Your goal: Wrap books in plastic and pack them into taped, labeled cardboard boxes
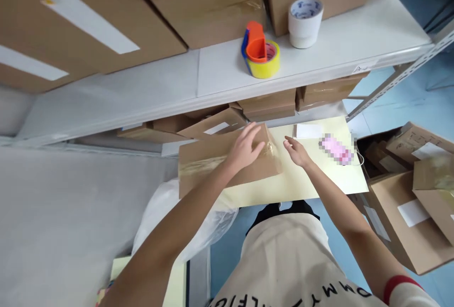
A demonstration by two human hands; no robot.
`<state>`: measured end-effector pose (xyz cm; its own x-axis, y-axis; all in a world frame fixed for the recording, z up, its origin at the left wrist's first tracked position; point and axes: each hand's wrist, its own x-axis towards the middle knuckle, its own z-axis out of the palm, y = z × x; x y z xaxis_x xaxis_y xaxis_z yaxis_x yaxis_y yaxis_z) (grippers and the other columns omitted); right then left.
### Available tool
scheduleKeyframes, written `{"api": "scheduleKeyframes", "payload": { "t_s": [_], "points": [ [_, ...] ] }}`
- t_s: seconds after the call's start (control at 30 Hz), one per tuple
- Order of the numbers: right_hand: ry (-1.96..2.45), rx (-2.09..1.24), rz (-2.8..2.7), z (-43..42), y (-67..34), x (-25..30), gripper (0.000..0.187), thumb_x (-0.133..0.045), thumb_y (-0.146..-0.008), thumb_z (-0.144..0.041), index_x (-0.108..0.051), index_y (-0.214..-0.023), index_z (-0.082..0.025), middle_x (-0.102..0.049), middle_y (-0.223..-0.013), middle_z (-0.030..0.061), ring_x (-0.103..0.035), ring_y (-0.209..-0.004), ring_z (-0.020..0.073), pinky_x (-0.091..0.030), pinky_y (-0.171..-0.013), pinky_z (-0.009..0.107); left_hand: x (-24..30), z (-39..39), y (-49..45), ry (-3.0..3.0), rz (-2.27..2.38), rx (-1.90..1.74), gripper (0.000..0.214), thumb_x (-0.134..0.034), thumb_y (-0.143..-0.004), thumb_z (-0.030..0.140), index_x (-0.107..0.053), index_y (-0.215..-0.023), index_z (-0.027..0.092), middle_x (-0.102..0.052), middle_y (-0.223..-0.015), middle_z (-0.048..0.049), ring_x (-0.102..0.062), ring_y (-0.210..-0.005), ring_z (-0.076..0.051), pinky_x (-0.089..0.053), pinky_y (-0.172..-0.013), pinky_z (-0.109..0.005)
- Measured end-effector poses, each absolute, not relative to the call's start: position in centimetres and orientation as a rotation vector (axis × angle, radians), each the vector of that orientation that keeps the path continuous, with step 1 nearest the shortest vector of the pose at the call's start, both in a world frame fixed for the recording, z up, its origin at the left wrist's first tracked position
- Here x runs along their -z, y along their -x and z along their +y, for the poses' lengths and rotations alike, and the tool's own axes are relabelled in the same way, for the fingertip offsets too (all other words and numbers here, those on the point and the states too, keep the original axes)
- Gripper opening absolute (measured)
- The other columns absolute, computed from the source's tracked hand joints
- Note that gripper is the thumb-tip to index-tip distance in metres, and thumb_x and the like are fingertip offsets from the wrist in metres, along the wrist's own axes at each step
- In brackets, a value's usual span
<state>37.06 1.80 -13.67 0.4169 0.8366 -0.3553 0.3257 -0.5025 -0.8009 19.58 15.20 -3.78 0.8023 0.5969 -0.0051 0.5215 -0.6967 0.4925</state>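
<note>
A long brown cardboard box point(209, 155), closed with clear tape, lies on the pale yellow tabletop point(255, 193). Over its right part is my left hand point(244, 148), fingers spread; whether it touches the cardboard I cannot tell. My right hand point(297, 152) hovers above the table just right of the box's taped end, fingers apart and nothing in them. Beyond that hand, near the table's far edge, sits a small white box point(308, 131). To its right lies a pink item point(336, 149), blurred out, with a white cable beside it.
A grey metal shelf point(159, 84) crosses above the table, bearing large cartons point(209, 9), a tape dispenser point(260, 54) and white tape rolls point(305, 25). More cartons point(266, 103) fill the level below. Open cartons point(400, 203) stand right; a translucent plastic bag point(159, 222) hangs left.
</note>
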Motion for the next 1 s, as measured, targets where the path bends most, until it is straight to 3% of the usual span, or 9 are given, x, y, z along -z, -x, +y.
{"api": "scheduleKeyframes", "payload": {
  "t_s": [0.1,0.2,0.3,0.5,0.63,0.77,0.9,1.0],
  "points": [
    [2.181,-0.777,-0.989,0.6,-40.9,17.3,0.064,-0.044,-0.096,-0.056,-0.048,-0.144,-0.013,-0.061,-0.136,0.0195,-0.065,-0.115,0.0298,-0.051,-0.096,0.043,4.4,15.1,-26.9,-2.495,0.688,0.112,0.061,-0.056,-0.091,0.039,-0.043,-0.147,0.018,-0.044,-0.155,-0.0119,-0.041,-0.143,-0.028,-0.03,-0.119,-0.041],
    [2.311,-0.627,-1.204,0.6,-44.0,21.1,0.061,-0.052,-0.095,-0.043,-0.046,-0.145,-0.008,-0.052,-0.146,0.0241,-0.05,-0.135,0.0368,-0.045,-0.104,0.05,7.0,15.6,-33.8,-2.432,0.666,0.525,0.073,-0.062,-0.088,0.04,-0.033,-0.152,0.019,-0.041,-0.157,-0.0128,-0.043,-0.142,-0.028,-0.035,-0.115,-0.037],
    [2.374,-0.56,-1.397,1.4,-45.7,24.2,0.058,-0.054,-0.092,-0.025,-0.043,-0.147,-0.009,-0.045,-0.152,0.0233,-0.039,-0.144,0.0376,-0.037,-0.109,0.056,11.2,16.5,-38.8,-2.313,0.745,0.797,0.075,-0.066,-0.086,0.034,-0.034,-0.151,0.018,-0.046,-0.154,-0.0152,-0.049,-0.138,-0.027,-0.039,-0.109,-0.032],
    [2.387,-0.467,-1.577,1.7,-46.6,26.2,0.042,-0.045,-0.093,-0.011,-0.058,-0.133,-0.011,-0.056,-0.144,0.0193,-0.045,-0.138,0.0338,-0.037,-0.107,0.051,17.5,17.6,-40.8,-1.998,1.068,0.744,0.073,-0.068,-0.086,0.023,-0.032,-0.15,0.018,-0.054,-0.145,-0.0195,-0.064,-0.119,-0.024,-0.048,-0.093,-0.03],
    [2.255,-0.498,-1.641,0.8,-47.0,25.7,0.029,-0.048,-0.095,-0.013,-0.069,-0.114,-0.015,-0.068,-0.127,0.0156,-0.054,-0.128,0.0295,-0.045,-0.097,0.042,17.4,17.6,-40.2,-1.752,1.178,0.728,0.05,-0.062,-0.092,0.033,-0.046,-0.136,0.019,-0.065,-0.131,-0.0167,-0.072,-0.101,-0.024,-0.051,-0.083,-0.032],
    [2.291,-0.548,-1.327,0.3,-47.0,25.2,0.032,-0.043,-0.099,-0.019,-0.071,-0.112,-0.02,-0.076,-0.11,0.0102,-0.07,-0.096,0.0244,-0.05,-0.077,0.033,16.1,17.3,-40.6,-1.574,1.214,0.709,0.033,-0.055,-0.095,0.048,-0.06,-0.113,0.021,-0.07,-0.122,-0.0117,-0.072,-0.103,-0.024,-0.05,-0.088,-0.037],
    [2.238,-0.535,-0.956,0.4,-46.8,24.7,0.031,-0.052,-0.097,-0.04,-0.075,-0.095,-0.019,-0.078,-0.087,0.0088,-0.071,-0.074,0.0239,-0.048,-0.065,0.031,15.8,17.0,-40.9,-1.425,1.188,0.601,0.04,-0.053,-0.094,0.056,-0.063,-0.108,0.02,-0.071,-0.119,-0.0135,-0.072,-0.101,-0.024,-0.051,-0.089,-0.038],
    [2.128,-0.519,-0.82,0.6,-47.0,24.3,0.042,-0.058,-0.091,-0.057,-0.071,-0.076,-0.02,-0.073,-0.07,0.0059,-0.066,-0.06,0.0206,-0.044,-0.057,0.03,16.1,17.0,-40.9,-1.385,1.195,0.488,0.029,-0.058,-0.094,0.046,-0.063,-0.104,0.019,-0.074,-0.108,-0.0105,-0.074,-0.092,-0.019,-0.053,-0.086,-0.033]
  ]
}}
